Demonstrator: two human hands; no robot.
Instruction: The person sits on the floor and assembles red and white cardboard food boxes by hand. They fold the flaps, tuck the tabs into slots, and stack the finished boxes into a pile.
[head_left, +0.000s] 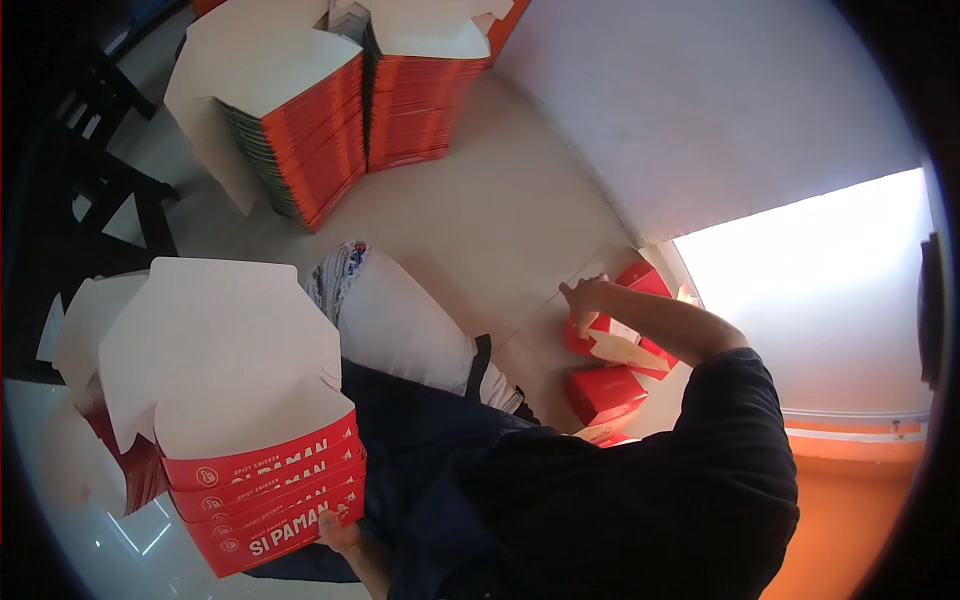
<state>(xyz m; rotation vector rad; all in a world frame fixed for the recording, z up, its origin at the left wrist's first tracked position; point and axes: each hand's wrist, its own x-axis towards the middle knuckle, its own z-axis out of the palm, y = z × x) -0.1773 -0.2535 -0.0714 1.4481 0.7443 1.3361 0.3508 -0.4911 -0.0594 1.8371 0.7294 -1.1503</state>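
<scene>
On the left, a stack of nested red takeaway food boxes with white inner flaps stands at my side. My left hand grips its lower front corner, the thumb lying on the red front panel; the other fingers are hidden. My right arm stretches out to the right, toward the floor by the wall. There my right hand is over a folded red box, with its fingers apart and bent down at the box's edge. Another closed red box sits closer to me, beside several more red boxes.
Two tall stacks of flat-nested red boxes stand on the tiled floor ahead. Dark chair legs are at the left. A white wall and a bright panel bound the right side. My bent leg lies between the boxes.
</scene>
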